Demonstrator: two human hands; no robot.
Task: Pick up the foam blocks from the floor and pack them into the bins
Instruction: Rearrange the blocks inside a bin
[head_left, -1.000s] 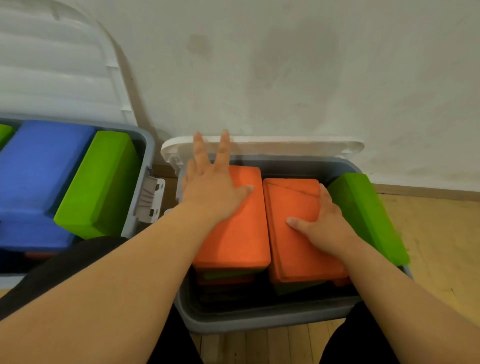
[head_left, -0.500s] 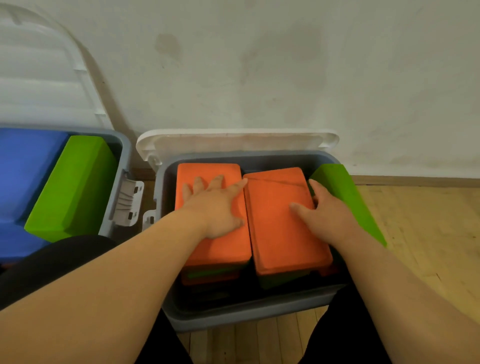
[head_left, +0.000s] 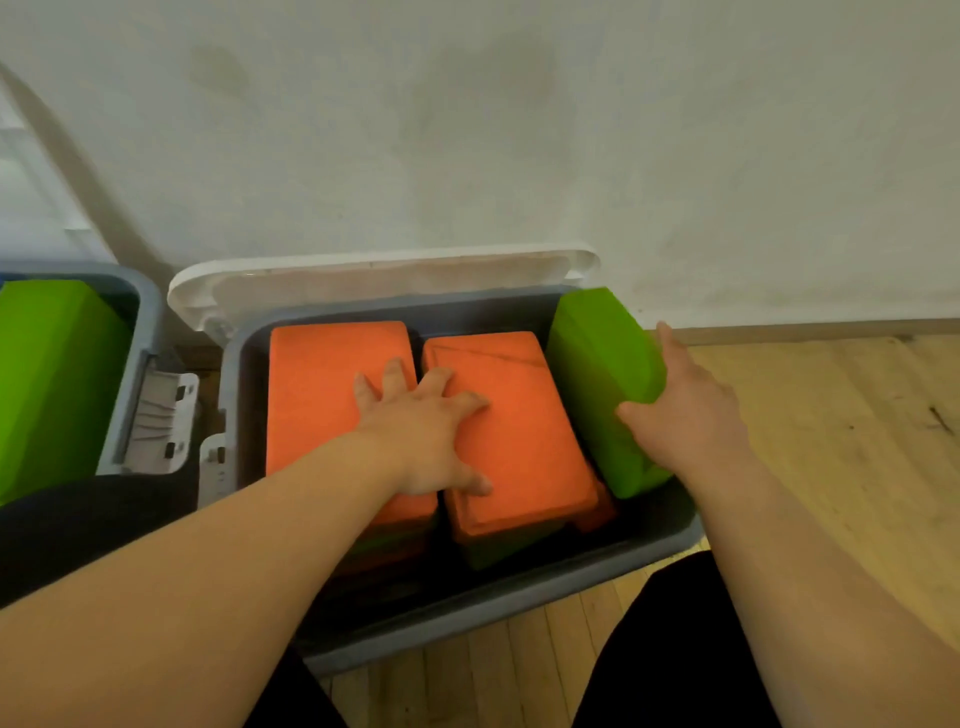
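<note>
Grey bin (head_left: 467, 613) stands on the wooden floor (head_left: 831, 441) against the wall, its white lid (head_left: 363, 280) propped upright behind it. Two orange blocks lie flat and side by side on top of the stack inside: left orange block (head_left: 322, 384) and right orange block (head_left: 524, 447). Left hand (head_left: 421, 431) rests flat with fingers spread, spanning both. The green block (head_left: 597, 374) stands tilted at the bin's right end, beside the right orange block. Right hand (head_left: 685, 415) clasps it, thumb on the near face and fingers along the outer side. A second bin (head_left: 130, 332) at left holds a second green block (head_left: 47, 374).
</note>
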